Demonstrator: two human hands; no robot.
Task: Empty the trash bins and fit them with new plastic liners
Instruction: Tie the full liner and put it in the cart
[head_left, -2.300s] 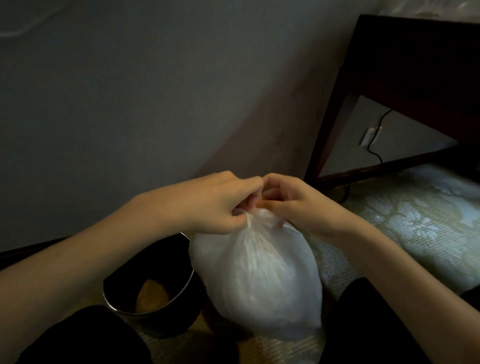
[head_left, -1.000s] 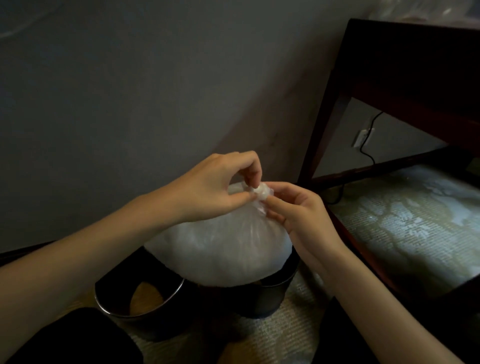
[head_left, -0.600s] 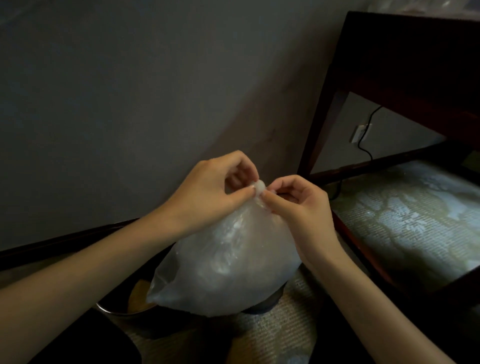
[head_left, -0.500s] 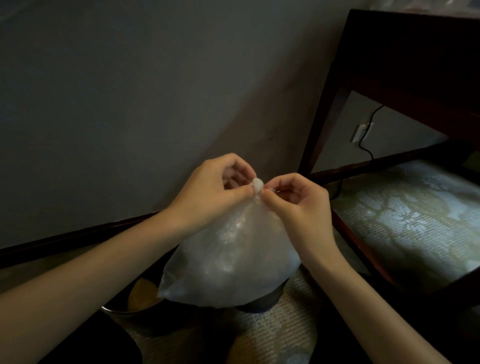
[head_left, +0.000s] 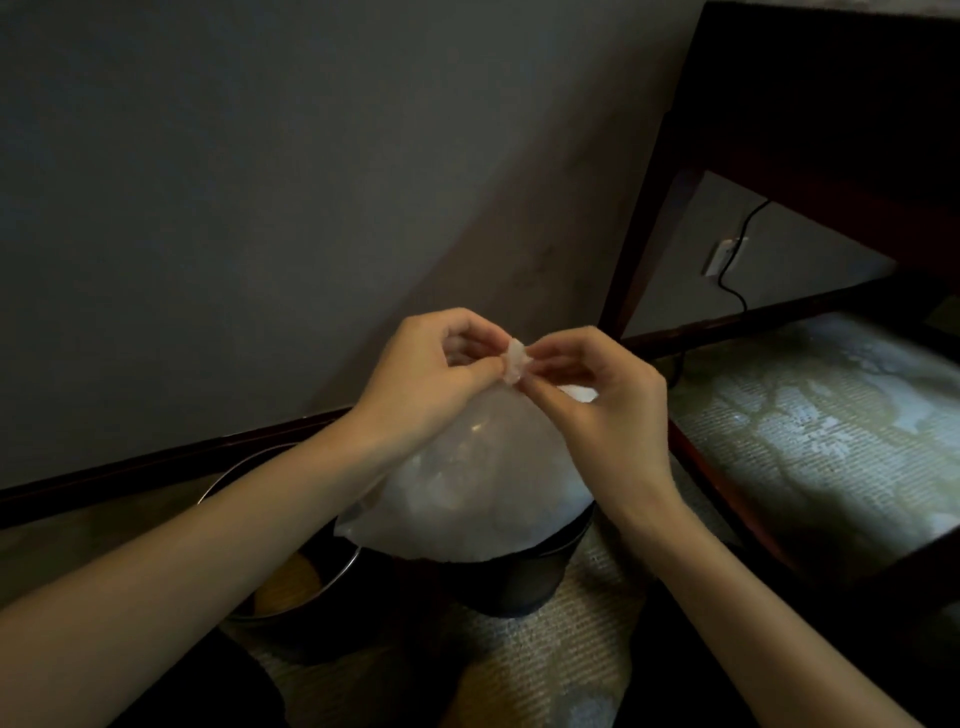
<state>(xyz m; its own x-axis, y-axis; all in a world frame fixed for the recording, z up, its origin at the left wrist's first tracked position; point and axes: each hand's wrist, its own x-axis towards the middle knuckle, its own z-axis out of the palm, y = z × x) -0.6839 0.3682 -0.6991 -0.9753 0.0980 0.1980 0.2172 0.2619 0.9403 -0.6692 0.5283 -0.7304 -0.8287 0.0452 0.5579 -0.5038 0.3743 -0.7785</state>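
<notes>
Head view. A translucent white plastic bag (head_left: 467, 483), bulging and gathered to a twisted neck (head_left: 514, 364), sits over the mouth of the right-hand dark round bin (head_left: 519, 582). Whether its base rests on the rim or hangs clear cannot be told.

The left hand (head_left: 426, 384) and the right hand (head_left: 608, 410) both pinch the neck, fingers (head_left: 483, 371) curled tight on the plastic.

Just left stands a second dark round bin with a metal rim (head_left: 343, 571). Its tan floor shows and no liner is apparent.

Assessment: the tying-off of the full bag appears to be in hand. Removing the bag and fitting fresh liners to both bins remain.

Markings: no brand, label or writing is legible anywhere, including on the wall socket (head_left: 722, 254).
</notes>
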